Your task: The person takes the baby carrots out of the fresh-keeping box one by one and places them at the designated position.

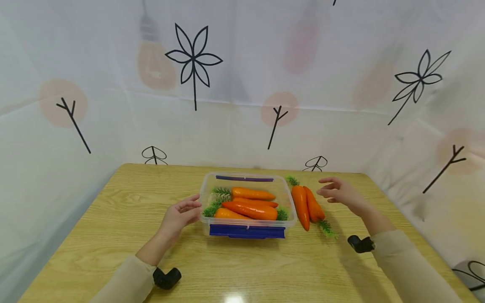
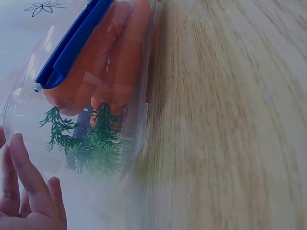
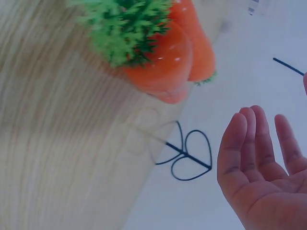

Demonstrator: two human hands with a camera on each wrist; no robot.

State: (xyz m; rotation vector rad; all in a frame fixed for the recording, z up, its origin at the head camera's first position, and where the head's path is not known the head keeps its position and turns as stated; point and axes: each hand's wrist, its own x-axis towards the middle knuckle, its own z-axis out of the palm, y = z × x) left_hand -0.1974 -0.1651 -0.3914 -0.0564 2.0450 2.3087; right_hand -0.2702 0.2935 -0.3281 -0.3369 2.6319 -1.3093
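A clear plastic food container (image 1: 248,222) with blue clips stands mid-table, several toy carrots (image 1: 250,208) with green tops lying inside it. At its left wall is my left hand (image 1: 182,214), the fingertips right at the rim, fingers fairly straight. In the left wrist view those fingers (image 2: 31,177) are beside the clear wall, and carrots (image 2: 120,52) show through it. Two more carrots (image 1: 301,206) lie on the table just right of the container. Over to their right hovers my right hand (image 1: 341,194), fingers loosely bent, with nothing in it; the right wrist view shows its bare palm (image 3: 264,191).
The wood-grain table (image 1: 151,185) runs back to a white cloth (image 1: 235,139) printed with plants, which also hangs along both sides. Black wrist mounts (image 1: 166,278) sit at both sleeve cuffs.
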